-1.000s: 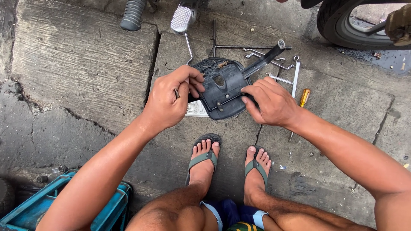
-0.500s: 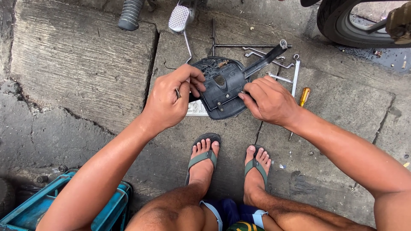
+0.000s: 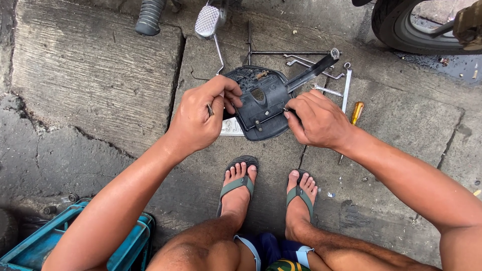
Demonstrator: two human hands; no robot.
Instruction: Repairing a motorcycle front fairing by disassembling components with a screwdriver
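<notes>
Both hands work over cracked concrete paving (image 3: 90, 90). Going left to right: a teal plastic crate (image 3: 75, 241) sits at the lower left corner. Above it, the left hand (image 3: 201, 118) is curled, fingers gripping the left edge of a black plastic cover (image 3: 263, 103), with a small dark screw-like piece pinched against the palm. A white plate-like label (image 3: 232, 128), rectangular with rounded corners, pokes out from under the cover just beside that hand. The cover is held tilted just above the paving, between the two hands. The right hand (image 3: 319, 120) is closed on the cover's right edge, thumb and fingers pinching. Beyond lie metal wrenches (image 3: 321, 70) and a yellow-handled screwdriver (image 3: 355, 113). A tyre (image 3: 416, 35) fills the upper right.
</notes>
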